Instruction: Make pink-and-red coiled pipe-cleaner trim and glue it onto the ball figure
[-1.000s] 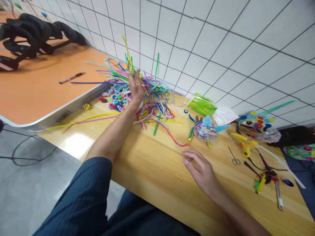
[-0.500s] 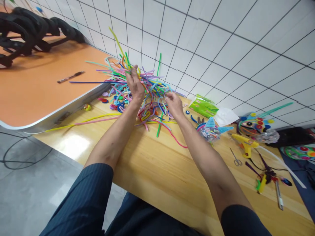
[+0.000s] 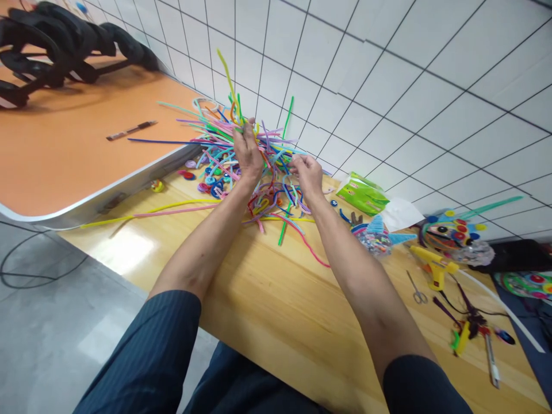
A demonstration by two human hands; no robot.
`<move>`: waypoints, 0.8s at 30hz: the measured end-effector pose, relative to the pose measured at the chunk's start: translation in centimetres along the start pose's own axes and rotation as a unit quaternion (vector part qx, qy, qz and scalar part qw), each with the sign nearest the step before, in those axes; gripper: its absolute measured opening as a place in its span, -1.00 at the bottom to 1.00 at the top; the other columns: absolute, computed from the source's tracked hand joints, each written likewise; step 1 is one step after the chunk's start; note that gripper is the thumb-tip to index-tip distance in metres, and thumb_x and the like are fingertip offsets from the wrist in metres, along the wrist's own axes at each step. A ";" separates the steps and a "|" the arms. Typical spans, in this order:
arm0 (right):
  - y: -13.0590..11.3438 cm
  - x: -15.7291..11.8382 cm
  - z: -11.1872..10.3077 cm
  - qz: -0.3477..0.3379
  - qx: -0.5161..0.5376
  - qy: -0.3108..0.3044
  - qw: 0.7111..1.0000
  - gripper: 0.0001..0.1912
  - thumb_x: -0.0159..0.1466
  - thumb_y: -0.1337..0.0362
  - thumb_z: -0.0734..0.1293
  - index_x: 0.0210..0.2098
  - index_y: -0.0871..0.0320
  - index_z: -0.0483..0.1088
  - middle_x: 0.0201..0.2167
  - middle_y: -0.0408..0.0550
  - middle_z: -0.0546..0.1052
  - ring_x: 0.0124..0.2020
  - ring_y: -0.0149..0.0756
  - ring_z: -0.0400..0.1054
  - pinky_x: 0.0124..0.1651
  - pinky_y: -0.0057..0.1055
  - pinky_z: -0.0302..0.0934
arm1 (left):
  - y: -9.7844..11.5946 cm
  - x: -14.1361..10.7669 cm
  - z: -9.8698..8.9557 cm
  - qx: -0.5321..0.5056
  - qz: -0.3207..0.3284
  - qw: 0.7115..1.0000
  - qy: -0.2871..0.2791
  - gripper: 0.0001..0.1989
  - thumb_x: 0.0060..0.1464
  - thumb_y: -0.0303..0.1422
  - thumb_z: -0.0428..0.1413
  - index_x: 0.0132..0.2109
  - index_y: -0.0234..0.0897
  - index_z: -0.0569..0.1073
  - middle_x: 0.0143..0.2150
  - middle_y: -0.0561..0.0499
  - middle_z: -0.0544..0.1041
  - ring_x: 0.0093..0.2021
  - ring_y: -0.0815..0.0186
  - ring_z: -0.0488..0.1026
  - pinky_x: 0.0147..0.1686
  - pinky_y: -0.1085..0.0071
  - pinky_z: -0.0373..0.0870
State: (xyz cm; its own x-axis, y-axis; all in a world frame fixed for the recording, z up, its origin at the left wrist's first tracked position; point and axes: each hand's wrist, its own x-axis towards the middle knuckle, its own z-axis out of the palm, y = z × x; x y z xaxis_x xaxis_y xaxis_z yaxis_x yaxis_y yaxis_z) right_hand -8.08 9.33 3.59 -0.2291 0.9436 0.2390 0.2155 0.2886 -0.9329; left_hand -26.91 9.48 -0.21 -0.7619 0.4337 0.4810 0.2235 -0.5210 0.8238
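A tangled heap of many-coloured pipe cleaners [image 3: 215, 127] lies against the tiled wall. My left hand [image 3: 249, 155] is in the heap, fingers closed around some pipe cleaners; a yellow one [image 3: 227, 72] sticks up above it. At the heap's right side, my right hand [image 3: 308, 174] is closed in a pinch on a pipe cleaner, its fingertips partly hidden among the strands. Coloured buttons [image 3: 210, 180] lie left of my left wrist. A long yellow pipe cleaner [image 3: 116, 219] and a red one [image 3: 311, 250] trail out over the wooden table [image 3: 259, 299].
Right of my hands are a green tissue pack [image 3: 362, 192], a decorated fish-like craft [image 3: 374, 237], a yellow glue gun [image 3: 435, 267], scissors [image 3: 417, 290] and a utility knife [image 3: 491, 362]. An orange tabletop [image 3: 86, 167] with a pen [image 3: 131, 130] and black equipment [image 3: 77, 49] adjoins at left.
The view has shifted slightly, so the scene sits a little further right. My left hand stays in the heap; my right hand's fingers have moved slightly among the pipe cleaners.
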 end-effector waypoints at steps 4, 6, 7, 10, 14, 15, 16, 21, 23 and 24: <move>-0.8 -0.3 -0.1 0.030 0.014 0.010 0.999 -0.77 0.38 0.09 0.40 -0.27 0.11 0.55 -0.36 -0.14 0.68 -0.37 -0.33 0.54 -0.26 -0.42 0.42 | 0.1 -0.5 0.1 -0.017 0.000 1.000 -0.007 -0.38 0.53 0.21 -0.16 0.21 -0.16 0.50 0.38 -0.18 0.56 0.50 0.06 0.43 0.59 0.12 0.24; -1.2 -0.7 -0.1 0.035 0.005 0.018 0.999 -0.82 0.35 0.17 0.39 -0.31 0.12 0.56 -0.43 -0.18 0.65 -0.39 -0.34 0.52 -0.27 -0.43 0.40 | 0.1 -0.7 0.1 -0.020 0.001 1.000 -0.011 -0.39 0.53 0.20 -0.15 0.19 -0.17 0.50 0.37 -0.20 0.57 0.47 0.05 0.46 0.59 0.10 0.24; -1.3 -0.9 -0.2 0.032 -0.003 0.023 0.999 -0.83 0.34 0.20 0.38 -0.33 0.12 0.57 -0.45 -0.19 0.63 -0.40 -0.34 0.52 -0.25 -0.43 0.39 | 0.1 -0.8 0.1 -0.019 0.002 1.000 -0.013 -0.39 0.53 0.20 -0.15 0.19 -0.16 0.49 0.37 -0.20 0.57 0.46 0.06 0.47 0.58 0.10 0.26; -1.5 -2.0 -0.8 0.018 -0.024 0.035 0.999 -0.81 0.33 0.23 0.38 -0.35 0.13 0.60 -0.47 -0.20 0.61 -0.39 -0.32 0.53 -0.20 -0.40 0.40 | 0.0 -1.1 0.1 -0.011 0.000 1.000 -0.027 -0.39 0.52 0.23 -0.15 0.19 -0.14 0.48 0.35 -0.19 0.58 0.47 0.06 0.46 0.55 0.08 0.30; -1.6 -3.4 -1.9 0.001 -0.035 0.032 0.999 -0.80 0.33 0.21 0.39 -0.36 0.12 0.62 -0.45 -0.18 0.63 -0.37 -0.27 0.54 -0.17 -0.36 0.42 | 0.0 -1.6 -0.1 0.018 -0.002 0.999 -0.048 -0.41 0.51 0.21 -0.11 0.16 -0.15 0.51 0.31 -0.22 0.61 0.47 0.02 0.44 0.54 0.07 0.29; -1.6 -3.8 -2.2 -0.003 -0.038 0.032 0.999 -0.80 0.32 0.21 0.39 -0.37 0.12 0.62 -0.44 -0.17 0.64 -0.37 -0.26 0.54 -0.16 -0.35 0.42 | 0.0 -1.7 -0.2 0.029 -0.001 0.998 -0.051 -0.41 0.51 0.21 -0.11 0.16 -0.16 0.51 0.30 -0.23 0.61 0.46 0.03 0.45 0.53 0.08 0.28; -1.6 -4.2 -2.5 -0.008 -0.043 0.034 0.998 -0.80 0.32 0.21 0.40 -0.37 0.12 0.62 -0.44 -0.17 0.65 -0.36 -0.25 0.54 -0.15 -0.35 0.42 | 0.1 -1.9 -0.2 0.038 -0.001 0.998 -0.053 -0.40 0.51 0.21 -0.11 0.16 -0.16 0.52 0.29 -0.23 0.61 0.45 0.04 0.46 0.53 0.09 0.29; -1.5 -6.6 -4.0 -0.056 -0.105 0.046 0.992 -0.74 0.37 0.21 0.36 -0.39 0.11 0.63 -0.49 -0.19 0.61 -0.38 -0.24 0.50 -0.15 -0.35 0.36 | -0.4 -2.1 -0.2 0.043 -0.003 0.997 -0.061 -0.39 0.49 0.24 -0.06 0.12 -0.18 0.54 0.25 -0.21 0.62 0.41 0.05 0.51 0.51 0.11 0.31; -1.4 -7.6 -4.8 -0.087 -0.142 0.044 0.985 -0.71 0.41 0.19 0.34 -0.37 0.11 0.64 -0.52 -0.19 0.58 -0.40 -0.25 0.47 -0.19 -0.36 0.31 | -1.1 -2.1 -0.1 0.044 0.003 0.997 -0.067 -0.40 0.49 0.24 -0.06 0.08 -0.17 0.53 0.20 -0.19 0.64 0.36 0.06 0.55 0.48 0.11 0.35; -1.3 -8.1 -5.2 -0.107 -0.163 0.041 0.980 -0.70 0.42 0.19 0.34 -0.36 0.11 0.64 -0.53 -0.19 0.57 -0.41 -0.26 0.46 -0.21 -0.37 0.29 | -1.5 -2.1 -0.1 0.052 0.009 0.996 -0.071 -0.41 0.50 0.23 -0.07 0.06 -0.17 0.53 0.16 -0.18 0.64 0.32 0.07 0.57 0.45 0.11 0.38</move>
State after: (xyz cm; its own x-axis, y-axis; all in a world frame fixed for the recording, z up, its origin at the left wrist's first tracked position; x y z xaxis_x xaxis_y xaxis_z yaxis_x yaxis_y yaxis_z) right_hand -1.54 2.15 4.27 -0.2285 0.8622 0.4520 0.4657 0.5045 -0.7270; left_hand -25.70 9.32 -2.45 -0.6660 0.5281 0.5268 0.3036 -0.4531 0.8381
